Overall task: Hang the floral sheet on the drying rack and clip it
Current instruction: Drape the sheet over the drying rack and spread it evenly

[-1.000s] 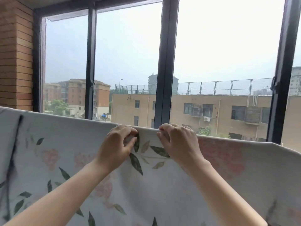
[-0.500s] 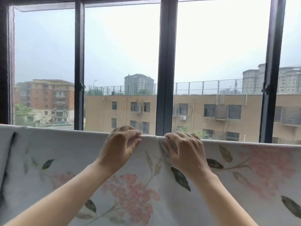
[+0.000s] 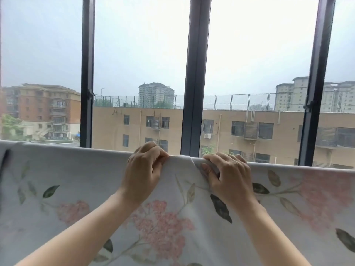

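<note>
Evidently, left hand (image 3: 143,174) and right hand (image 3: 229,178) pinched the floral sheet (image 3: 76,179) at its top fold, which ran sideways beyond the curled fingers (image 3: 158,160).

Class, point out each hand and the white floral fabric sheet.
left hand (image 3: 143,174): head view, back of the hand.
right hand (image 3: 229,177): head view, back of the hand.
white floral fabric sheet (image 3: 165,227): head view, pink flower cluster.
</note>
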`<state>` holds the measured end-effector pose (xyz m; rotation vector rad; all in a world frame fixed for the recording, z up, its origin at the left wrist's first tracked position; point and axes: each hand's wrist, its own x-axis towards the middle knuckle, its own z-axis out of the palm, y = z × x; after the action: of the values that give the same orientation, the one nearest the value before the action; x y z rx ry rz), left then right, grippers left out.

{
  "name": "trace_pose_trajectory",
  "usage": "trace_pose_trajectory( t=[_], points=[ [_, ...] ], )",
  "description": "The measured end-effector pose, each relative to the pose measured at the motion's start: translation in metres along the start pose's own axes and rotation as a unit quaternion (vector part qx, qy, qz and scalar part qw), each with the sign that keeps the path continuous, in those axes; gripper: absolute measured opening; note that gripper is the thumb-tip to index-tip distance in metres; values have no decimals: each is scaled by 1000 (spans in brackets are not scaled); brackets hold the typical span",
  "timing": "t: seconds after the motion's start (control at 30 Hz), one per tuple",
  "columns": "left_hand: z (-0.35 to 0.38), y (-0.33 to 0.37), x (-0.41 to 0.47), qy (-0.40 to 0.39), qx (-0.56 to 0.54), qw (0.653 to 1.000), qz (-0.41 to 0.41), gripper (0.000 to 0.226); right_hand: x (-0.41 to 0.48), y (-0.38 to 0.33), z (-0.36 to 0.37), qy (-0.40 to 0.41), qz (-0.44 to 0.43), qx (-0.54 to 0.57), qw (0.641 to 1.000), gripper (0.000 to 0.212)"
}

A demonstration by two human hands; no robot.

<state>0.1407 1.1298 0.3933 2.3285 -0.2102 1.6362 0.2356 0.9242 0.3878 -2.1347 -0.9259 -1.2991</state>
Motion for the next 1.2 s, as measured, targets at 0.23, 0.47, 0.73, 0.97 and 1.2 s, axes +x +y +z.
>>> trace_pose_trajectory(
  t=[0.23,0.47,0.73,0.97,1.2],
  points=[
    [-17,-18,-13,-9,56,998,18,12,4,-2,1,17,-12,3,1000,26],
    [-31,-33,-5,-26,46,998,-14,23,2,-1,-3,3,-1,-14,1000,36],
    [-36,-43,6,-46,-34,995,-76,13,20,-26,-10,-67,-16,24,997,31],
    [-28,-44,8,-16,-3,996,-91,12,31,-64,32,-43,-40,2,998,39],
    [-47,-57,-6,14,45,997,-61,10,27,-63,41,34,-66,-3,997,40]
  ],
)
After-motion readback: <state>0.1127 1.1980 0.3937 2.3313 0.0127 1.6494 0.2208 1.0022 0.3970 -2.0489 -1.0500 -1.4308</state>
